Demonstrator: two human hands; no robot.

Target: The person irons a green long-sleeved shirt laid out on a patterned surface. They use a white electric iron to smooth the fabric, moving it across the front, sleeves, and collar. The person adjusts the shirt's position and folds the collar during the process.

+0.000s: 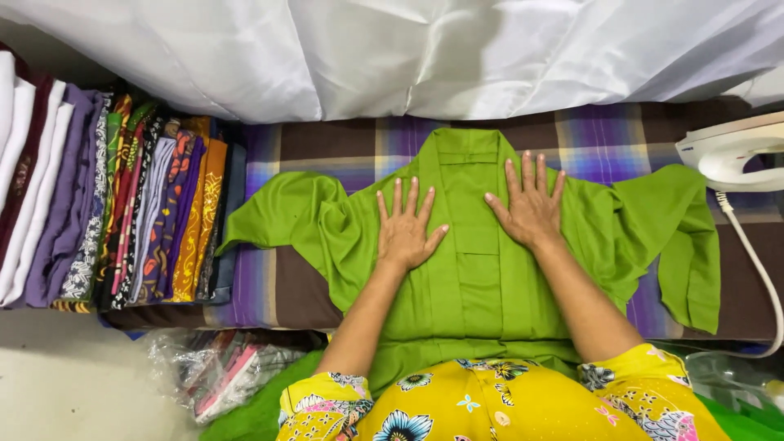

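Green garment (478,269) lies spread flat across the plaid-covered ironing pad (327,147), collar end toward the white satin cloth (392,57) at the back, hem hanging off the near edge toward the person's yellow flowered top (490,404). Sleeves out to either side, the right one rumpled and folded over near the pad's edge.

Left hand (404,229) rests palm down on the garment left of the centre strip, fingers spread, nothing pinched. Right hand (531,204) likewise flat and spread on the right of the strip, a little higher up. Neither grip closes on the fabric; both press on it.

Step in hand, as judged: smoothing the front panel flat by palm pressure, both sides of the placket.

Iron (731,151), white, sits at the right end of the pad, apart from both hands, cord (755,261) trailing down the right side. Stack of folded cloths (114,204), many colours, stands on edge at the left end. Bagged fabric (220,371) on the floor below.

Next move calls for: creases pushed outward toward the sleeves, placket kept straight, the bunched right sleeve laid out.
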